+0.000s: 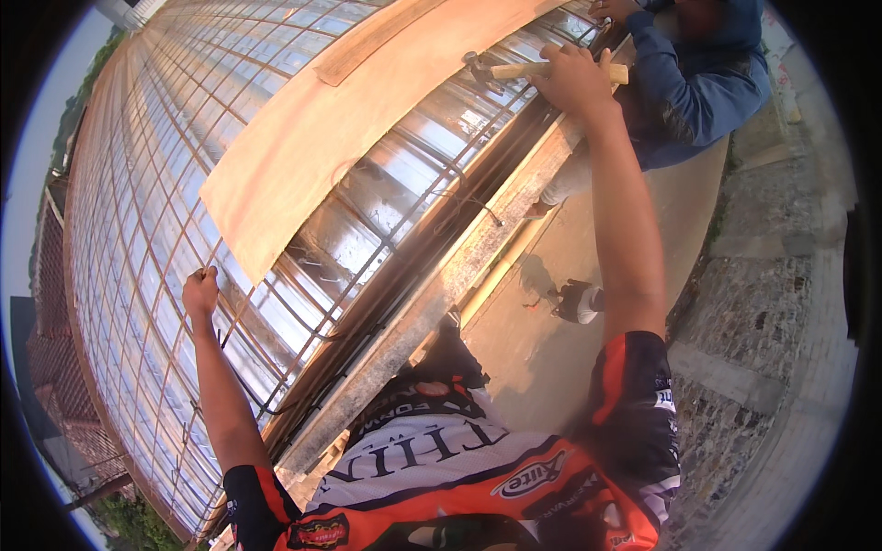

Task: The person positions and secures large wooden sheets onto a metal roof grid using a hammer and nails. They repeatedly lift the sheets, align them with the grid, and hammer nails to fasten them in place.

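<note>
My right hand (577, 81) is closed around the wooden handle of a hammer (514, 70), held level over the edge of the deck. The hammer's dark metal head points left, above the steel mesh. My left hand (200, 290) is stretched out to the left, its fingers closed on a thin reinforcing bar (218, 248) of the mesh. Between my hands a long plywood sheet (322, 151) lies on the bars, with a narrower wooden board (372, 41) on top. Shiny corrugated metal decking (344, 248) shows beneath the mesh.
A timber edge beam (441, 285) runs diagonally before me, with bent bars and wire beside it. Another person in a blue jacket (703, 87) is close at the upper right, a hand near the deck edge. Far below lie the ground and a stone wall (753, 321). Tiled roofs (69, 367) stand left.
</note>
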